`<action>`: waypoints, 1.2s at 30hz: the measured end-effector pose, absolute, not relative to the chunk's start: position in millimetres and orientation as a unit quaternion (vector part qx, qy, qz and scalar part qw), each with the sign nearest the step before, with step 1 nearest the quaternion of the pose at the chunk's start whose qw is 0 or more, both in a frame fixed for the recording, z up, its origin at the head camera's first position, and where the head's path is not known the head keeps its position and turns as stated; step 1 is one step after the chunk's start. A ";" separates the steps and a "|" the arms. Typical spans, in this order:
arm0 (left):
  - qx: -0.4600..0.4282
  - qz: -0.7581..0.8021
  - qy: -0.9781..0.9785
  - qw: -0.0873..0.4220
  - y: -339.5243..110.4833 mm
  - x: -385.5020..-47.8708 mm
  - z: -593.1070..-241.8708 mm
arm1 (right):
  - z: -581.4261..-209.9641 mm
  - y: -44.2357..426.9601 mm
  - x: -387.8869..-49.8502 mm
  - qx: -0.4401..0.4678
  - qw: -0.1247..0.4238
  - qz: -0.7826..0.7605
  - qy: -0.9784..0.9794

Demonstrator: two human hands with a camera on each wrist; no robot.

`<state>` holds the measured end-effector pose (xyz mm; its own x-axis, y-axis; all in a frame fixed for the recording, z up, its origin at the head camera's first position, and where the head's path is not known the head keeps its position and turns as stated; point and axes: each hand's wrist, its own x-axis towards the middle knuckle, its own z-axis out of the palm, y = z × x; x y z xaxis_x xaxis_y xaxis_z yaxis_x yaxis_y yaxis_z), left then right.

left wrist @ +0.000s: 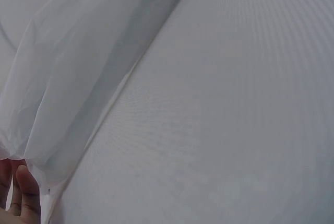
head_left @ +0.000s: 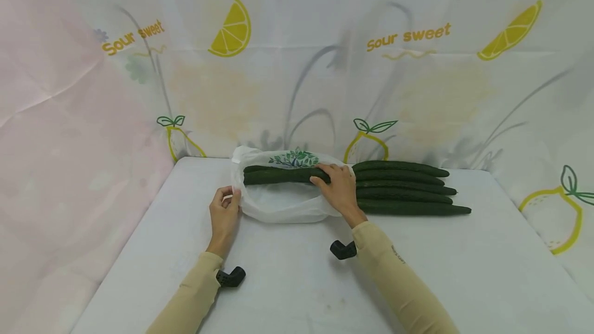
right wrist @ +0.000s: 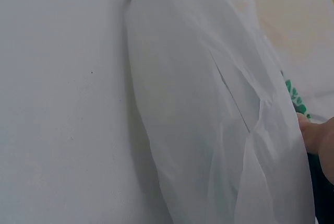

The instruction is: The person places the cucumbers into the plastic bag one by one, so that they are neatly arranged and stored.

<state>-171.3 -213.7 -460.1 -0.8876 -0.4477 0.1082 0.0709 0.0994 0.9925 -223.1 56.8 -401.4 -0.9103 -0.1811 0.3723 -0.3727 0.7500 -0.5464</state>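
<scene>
White bag (head_left: 287,216) on the table (head_left: 278,277), head view: two cucumbers (head_left: 283,176) inside, right hand (head_left: 341,189) gripping the nearer toward its right end, five more cucumbers (head_left: 403,193) lined up just right of the bag | left wrist: left hand (left wrist: 21,192) pinching the bag's edge | right wrist: bag wall up close, right hand partly hidden behind!

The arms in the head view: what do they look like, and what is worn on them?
The left sleeve and right sleeve are long and beige. The right one bears small dark lettering, too small to read. Near each cuff is a black, angular device, one left, one right. The left hand and right hand wear no gloves.
</scene>
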 end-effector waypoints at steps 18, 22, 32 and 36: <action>0.134 -0.662 -0.710 0.197 -213.3 -171.7 -460.7 | -402.2 67.0 -230.6 0.175 0.067 0.315 -0.930; 0.136 -0.660 -0.712 0.197 -213.5 -171.5 -460.4 | -401.5 73.0 -232.4 0.195 0.043 0.303 -0.932; 0.133 -0.663 -0.710 0.199 -213.5 -170.0 -459.8 | -403.7 81.3 -234.7 0.253 0.054 0.207 -0.944; 0.133 -0.666 -0.707 0.199 -212.3 -169.4 -458.9 | -407.9 81.7 -235.1 0.249 0.054 0.194 -0.947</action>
<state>-169.4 -212.3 -458.9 -0.8855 -0.4528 0.1039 0.0767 0.0781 0.9940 -235.1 81.7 -407.9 -0.8704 -0.4506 0.1985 -0.4924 0.8006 -0.3414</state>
